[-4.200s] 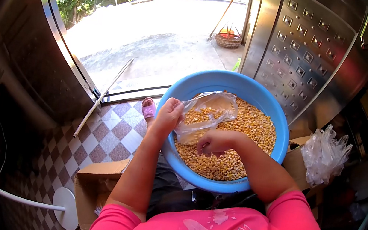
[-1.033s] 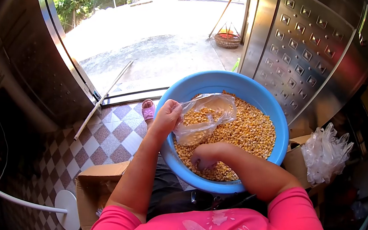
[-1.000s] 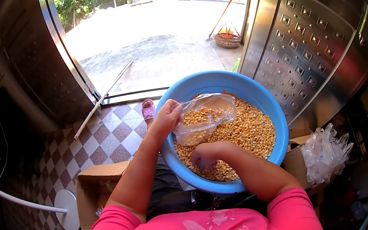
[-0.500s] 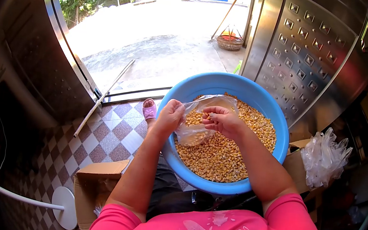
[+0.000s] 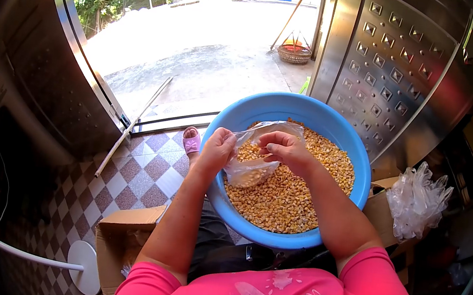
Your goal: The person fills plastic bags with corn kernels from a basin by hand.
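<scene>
A large blue basin [image 5: 221, 212] sits in front of me, with loose corn kernels [image 5: 288, 205] spread inside. My left hand [image 5: 219, 148] pinches the left edge of a clear plastic bag [image 5: 245, 172], which rests over the kernels and has corn in it. Over the right side of the bag's mouth is my right hand [image 5: 286, 152], its fingers curled together with the fingertips at the opening. What those fingers hold, if anything, is too small to make out.
An open cardboard box [image 5: 111, 238] and a round white stand base [image 5: 83, 266] are at the lower left. Clear plastic bags [image 5: 417, 201] lie in a bundle at the right. A thin pole [image 5: 131, 128] leans across the doorway; a wicker basket [image 5: 294, 53] stands outside.
My right hand has risen from the kernels near the basin's front to the bag's mouth, and its fingers have drawn closer together. My left hand has kept its grip on the bag.
</scene>
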